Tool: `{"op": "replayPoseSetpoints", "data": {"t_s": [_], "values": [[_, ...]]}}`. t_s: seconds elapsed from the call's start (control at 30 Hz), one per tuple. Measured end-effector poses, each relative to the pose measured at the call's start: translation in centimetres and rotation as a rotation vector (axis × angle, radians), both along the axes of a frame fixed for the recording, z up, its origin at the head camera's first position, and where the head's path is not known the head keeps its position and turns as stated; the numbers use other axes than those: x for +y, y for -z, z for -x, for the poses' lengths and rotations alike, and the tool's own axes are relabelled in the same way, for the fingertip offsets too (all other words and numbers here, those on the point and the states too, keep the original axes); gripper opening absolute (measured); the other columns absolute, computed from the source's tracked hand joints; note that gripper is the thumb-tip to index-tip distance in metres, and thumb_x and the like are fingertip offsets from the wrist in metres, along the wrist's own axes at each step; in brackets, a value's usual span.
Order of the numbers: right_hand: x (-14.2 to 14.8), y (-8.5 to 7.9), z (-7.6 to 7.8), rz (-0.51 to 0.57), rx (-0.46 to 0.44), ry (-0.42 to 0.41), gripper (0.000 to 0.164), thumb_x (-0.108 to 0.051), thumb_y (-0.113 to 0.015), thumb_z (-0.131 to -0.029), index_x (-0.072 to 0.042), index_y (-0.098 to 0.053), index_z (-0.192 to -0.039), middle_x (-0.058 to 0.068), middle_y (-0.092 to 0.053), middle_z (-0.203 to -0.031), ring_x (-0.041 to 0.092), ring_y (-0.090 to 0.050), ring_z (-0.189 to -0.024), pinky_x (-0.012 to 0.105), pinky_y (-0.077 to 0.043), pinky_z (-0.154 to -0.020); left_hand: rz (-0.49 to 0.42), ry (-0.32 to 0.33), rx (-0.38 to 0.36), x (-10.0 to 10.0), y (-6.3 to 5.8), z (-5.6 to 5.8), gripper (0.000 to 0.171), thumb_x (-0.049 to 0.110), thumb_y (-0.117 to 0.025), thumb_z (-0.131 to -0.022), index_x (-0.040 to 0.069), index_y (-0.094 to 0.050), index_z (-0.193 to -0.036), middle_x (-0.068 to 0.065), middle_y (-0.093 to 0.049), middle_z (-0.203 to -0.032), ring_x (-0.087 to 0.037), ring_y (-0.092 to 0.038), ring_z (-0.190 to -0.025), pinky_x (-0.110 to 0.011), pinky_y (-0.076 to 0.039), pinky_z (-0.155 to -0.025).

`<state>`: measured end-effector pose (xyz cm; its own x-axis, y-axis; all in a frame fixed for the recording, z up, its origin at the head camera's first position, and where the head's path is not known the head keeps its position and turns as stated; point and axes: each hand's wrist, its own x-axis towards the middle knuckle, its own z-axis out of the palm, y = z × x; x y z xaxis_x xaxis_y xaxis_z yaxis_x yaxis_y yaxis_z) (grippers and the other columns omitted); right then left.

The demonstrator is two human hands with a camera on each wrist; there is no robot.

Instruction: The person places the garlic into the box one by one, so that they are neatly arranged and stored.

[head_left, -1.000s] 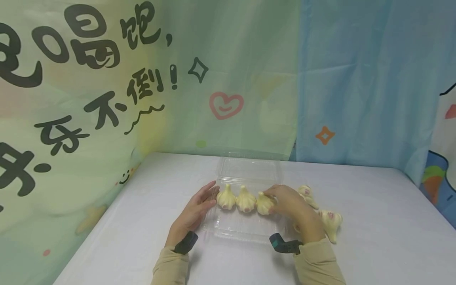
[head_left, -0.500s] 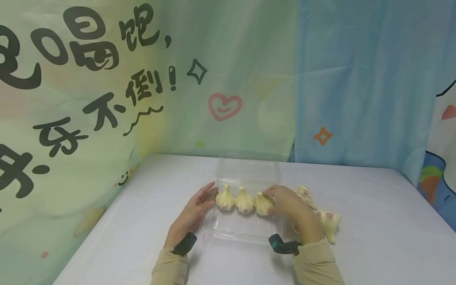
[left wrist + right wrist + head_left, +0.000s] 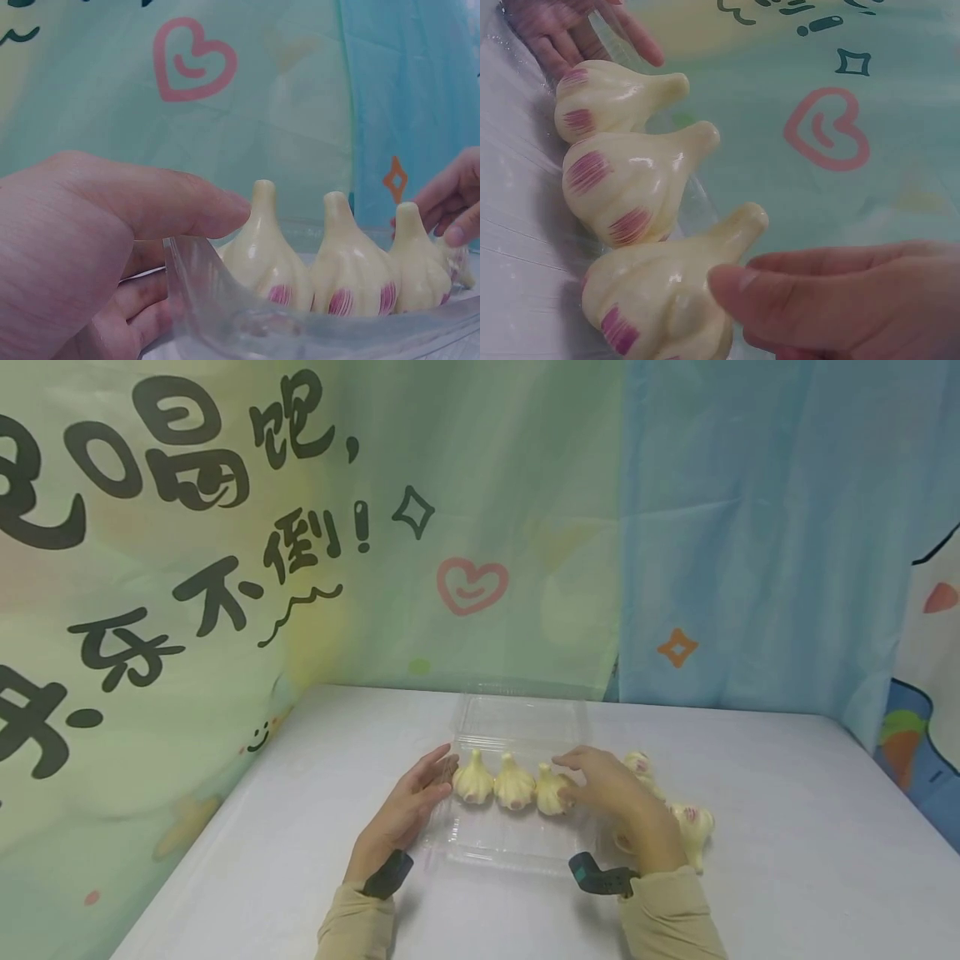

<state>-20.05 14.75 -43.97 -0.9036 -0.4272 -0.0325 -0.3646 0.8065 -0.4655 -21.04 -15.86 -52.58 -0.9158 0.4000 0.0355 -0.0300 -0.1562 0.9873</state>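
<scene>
Three garlic bulbs, pale with purple streaks, stand in a row in a clear plastic clamshell box (image 3: pixel 517 843): a left bulb (image 3: pixel 266 255), a middle bulb (image 3: pixel 634 176) and a right bulb (image 3: pixel 552 792). My left hand (image 3: pixel 408 797) holds the box's left wall, thumb over the rim and fingers outside, beside the left bulb. Around the right bulb's right side is my right hand (image 3: pixel 611 789), its fingers parted and loose. In the right wrist view its thumb (image 3: pixel 739 289) lies at that bulb's side; whether it touches cannot be told.
More garlic lies on the white table right of the box: one bulb (image 3: pixel 693 831) beside my right forearm, another (image 3: pixel 640 766) farther back, partly hidden by the hand. The box's lid (image 3: pixel 521 717) lies folded back behind it. A printed cloth (image 3: pixel 480 527) hangs behind the table.
My right hand's fingers have spread and drawn slightly right, away from the right bulb's stem. The left hand and the bulbs stay in place.
</scene>
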Motion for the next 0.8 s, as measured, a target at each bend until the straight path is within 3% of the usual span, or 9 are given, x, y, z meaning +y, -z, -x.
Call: {"op": "replayPoseSetpoints", "data": {"t_s": [0.2, 0.47, 0.8], "values": [[0.4, -0.5, -0.1, 0.033, -0.027, 0.041, 0.047, -0.021, -0.065, -0.089, -0.001, -0.055, -0.13, 0.02, -0.057, -0.126, 0.037, -0.056, -0.114, 0.051, -0.046, -0.096, 0.014, 0.002, -0.003, -0.1, 0.0, 0.0, 0.063, 0.004, -0.052, -0.094, 0.014, -0.025, -0.15, -0.014, -0.027, -0.155, -0.025, -0.024, -0.145, -0.042, -0.017, -0.119], [1.5, -2.6, -1.5, 0.078, -0.019, 0.088, 0.049, -0.025, -0.064, -0.09, -0.003, -0.053, -0.133, 0.02, -0.057, -0.128, 0.039, -0.056, -0.114, 0.052, -0.046, -0.095, 0.01, 0.002, 0.001, -0.1, 0.1, 0.1, 0.063, 0.004, -0.052, -0.094, 0.014, -0.025, -0.15, -0.014, -0.026, -0.155, -0.026, -0.024, -0.145, -0.043, -0.017, -0.119], [5.0, -4.3, -3.2, 0.156, -0.079, 0.181, 0.061, -0.035, -0.061, -0.091, -0.007, -0.043, -0.142, 0.021, -0.046, -0.141, 0.046, -0.05, -0.12, 0.055, -0.047, -0.094, 0.023, 0.001, -0.003, -0.1, 0.0, 0.0, 0.064, 0.004, -0.051, -0.094, 0.013, -0.023, -0.15, -0.014, -0.025, -0.156, -0.026, -0.023, -0.145, -0.043, -0.017, -0.119]]}}
